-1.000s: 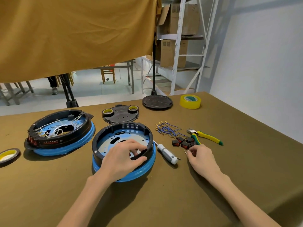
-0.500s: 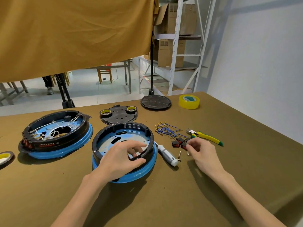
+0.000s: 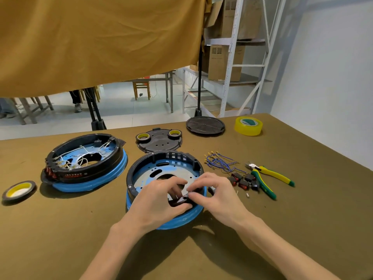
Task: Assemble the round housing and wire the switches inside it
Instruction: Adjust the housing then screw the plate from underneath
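While the left hand (image 3: 159,201) grips the round black-and-blue plastic housing's (image 3: 141,174) near rim, the right hand (image 3: 214,193) pinches a small black switch (image 3: 182,199) there; spare black-and-red switches (image 3: 244,179) lie right.

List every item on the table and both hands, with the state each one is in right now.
Near housing: open, unwired.
Far housing: open, white wires inside.
Left hand: grips near housing's rim.
Right hand: pinches a small part at that rim.
Switches: loose pile.
Blue wires: loose bundle.
Pliers: lying flat.
Yellow tape: lying flat.
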A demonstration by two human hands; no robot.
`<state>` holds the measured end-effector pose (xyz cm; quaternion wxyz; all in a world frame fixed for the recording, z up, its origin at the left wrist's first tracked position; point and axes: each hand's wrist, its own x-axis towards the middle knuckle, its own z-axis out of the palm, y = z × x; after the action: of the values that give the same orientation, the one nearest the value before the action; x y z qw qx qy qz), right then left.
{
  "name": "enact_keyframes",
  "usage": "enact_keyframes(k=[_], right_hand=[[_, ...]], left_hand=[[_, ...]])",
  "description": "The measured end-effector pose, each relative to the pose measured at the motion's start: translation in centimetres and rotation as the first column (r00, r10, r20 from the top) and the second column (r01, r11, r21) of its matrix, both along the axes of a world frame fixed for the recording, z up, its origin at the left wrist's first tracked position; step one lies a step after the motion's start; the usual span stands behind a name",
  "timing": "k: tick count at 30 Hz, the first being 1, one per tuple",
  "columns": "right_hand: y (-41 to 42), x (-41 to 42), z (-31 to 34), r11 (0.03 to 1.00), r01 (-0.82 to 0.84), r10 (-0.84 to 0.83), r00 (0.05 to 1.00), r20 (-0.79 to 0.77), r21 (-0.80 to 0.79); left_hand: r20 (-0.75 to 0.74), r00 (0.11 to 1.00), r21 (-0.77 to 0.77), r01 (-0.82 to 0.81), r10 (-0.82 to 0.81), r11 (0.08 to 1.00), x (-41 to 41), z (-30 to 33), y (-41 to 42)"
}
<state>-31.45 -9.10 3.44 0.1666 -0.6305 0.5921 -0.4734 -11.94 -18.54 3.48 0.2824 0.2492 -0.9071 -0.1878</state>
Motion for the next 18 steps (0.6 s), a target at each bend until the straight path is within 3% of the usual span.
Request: enact_keyframes(k=[4, 18], right_hand=[[-0.1, 0.5, -0.2, 0.999, -0.015, 0.018, 0.998, -0.060, 0.051], [-0.6, 0.7, 1.0, 0.987, -0.026, 0.035, 0.998, -0.052, 0.157]], left_hand=[[-0.013, 0.999, -0.150, -0.052, 0.050, 0.987, 0.9, -0.3, -0.1], [-0.040, 0.996, -0.152, -0.080, 0.074, 0.985, 1.1, -0.9, 0.5]])
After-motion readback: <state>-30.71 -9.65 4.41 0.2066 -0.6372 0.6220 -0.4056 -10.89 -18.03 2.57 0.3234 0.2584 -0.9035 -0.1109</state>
